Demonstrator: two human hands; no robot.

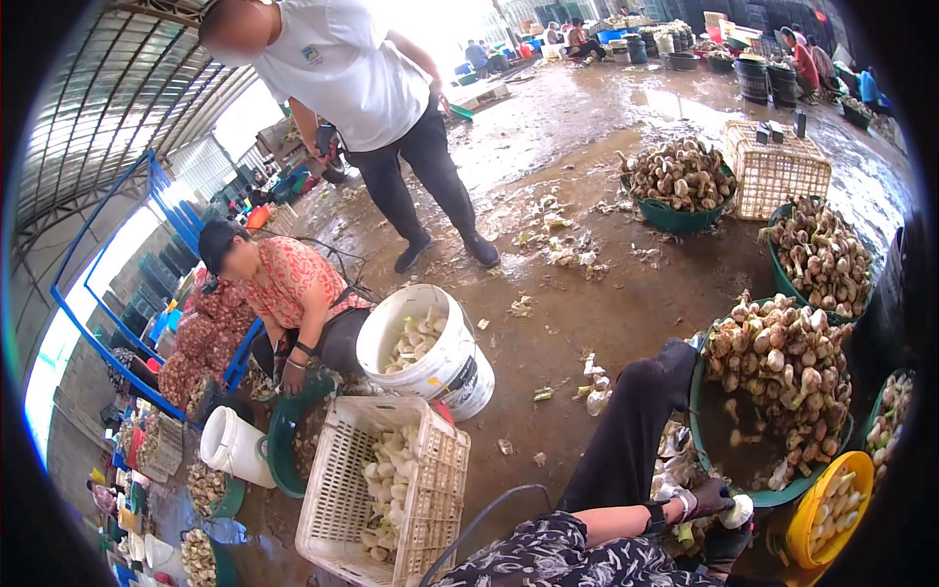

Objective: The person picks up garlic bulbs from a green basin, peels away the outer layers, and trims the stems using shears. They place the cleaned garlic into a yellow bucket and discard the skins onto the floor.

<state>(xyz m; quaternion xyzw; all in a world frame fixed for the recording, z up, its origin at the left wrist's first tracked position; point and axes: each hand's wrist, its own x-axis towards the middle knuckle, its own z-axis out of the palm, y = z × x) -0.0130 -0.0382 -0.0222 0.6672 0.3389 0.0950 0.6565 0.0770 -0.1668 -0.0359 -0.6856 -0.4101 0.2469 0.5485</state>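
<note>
My left hand, in a dark glove with a band at the wrist, is closed at the lower right. Its fingers are against a pale garlic bulb. Just below the bulb, my right hand shows as a dark gloved shape; its fingers cannot be made out. Beside my hands stands a green tub heaped with unpeeled garlic bulbs. A yellow bucket with whitish trimmed garlic is close on the right. Loose skins and stalks lie by my leg.
Left of me stand a garlic-filled plastic crate and a white bucket. A seated person works over a green basin; another person stands behind. Further tubs and a crate are at the right. Scraps litter the wet floor.
</note>
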